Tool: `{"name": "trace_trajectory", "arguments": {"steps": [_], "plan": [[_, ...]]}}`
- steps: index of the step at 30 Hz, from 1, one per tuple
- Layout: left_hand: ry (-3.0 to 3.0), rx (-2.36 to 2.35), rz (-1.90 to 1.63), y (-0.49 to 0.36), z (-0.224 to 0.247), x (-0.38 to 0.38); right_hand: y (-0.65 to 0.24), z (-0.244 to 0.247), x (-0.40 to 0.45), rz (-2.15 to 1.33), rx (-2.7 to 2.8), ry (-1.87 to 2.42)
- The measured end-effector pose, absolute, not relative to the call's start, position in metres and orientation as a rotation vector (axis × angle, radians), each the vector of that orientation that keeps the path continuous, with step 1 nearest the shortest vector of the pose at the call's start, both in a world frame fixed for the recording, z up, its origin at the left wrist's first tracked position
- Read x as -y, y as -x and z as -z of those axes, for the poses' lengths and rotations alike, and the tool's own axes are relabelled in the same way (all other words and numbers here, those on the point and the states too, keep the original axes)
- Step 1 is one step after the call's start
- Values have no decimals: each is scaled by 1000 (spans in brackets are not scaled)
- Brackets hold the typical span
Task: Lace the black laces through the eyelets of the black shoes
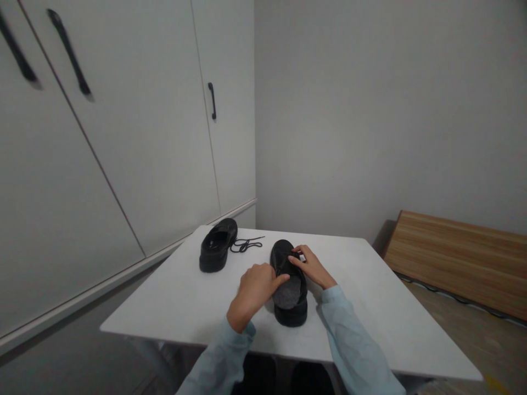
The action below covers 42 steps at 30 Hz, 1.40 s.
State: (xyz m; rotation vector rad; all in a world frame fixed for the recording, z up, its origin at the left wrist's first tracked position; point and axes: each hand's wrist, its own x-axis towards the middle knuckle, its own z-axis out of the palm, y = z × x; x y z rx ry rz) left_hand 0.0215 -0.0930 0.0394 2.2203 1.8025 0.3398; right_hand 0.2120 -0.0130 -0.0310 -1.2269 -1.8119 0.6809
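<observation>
A black shoe (283, 249) lies on the white table in front of me, toe pointing away. From its opening a grey insole (287, 293) sticks out, its rounded end above the heel. My left hand (257, 288) is closed at the left side of the opening, thumb over the insole; its curled fingers are partly hidden. My right hand (309, 266) grips the right side of the shoe's upper, thumb and fingertips near the lacing area. A second black shoe (213, 260) sits farther left, with a loose dark shoelace (245, 244) beside it.
The white table (164, 307) ends close to my body. White cabinets (135, 137) with dark handles stand on the left, and a grey wall (370, 109) rises behind. A wood-grain panel (457, 263) is at the right.
</observation>
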Motion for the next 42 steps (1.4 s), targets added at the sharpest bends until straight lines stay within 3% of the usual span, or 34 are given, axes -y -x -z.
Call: {"name": "trace_trajectory", "arguments": {"steps": [13, 24, 42], "plan": [[-2066, -1697, -490, -21, -19, 101, -212, 39, 8, -642, 1811, 1224], [-2114, -1739, -429, -15, -60, 127, -210, 41, 7, -610, 1814, 1255], [-2068, -1627, -686, 2, -94, 178, -213, 28, 12, -770, 1751, 1102]]}}
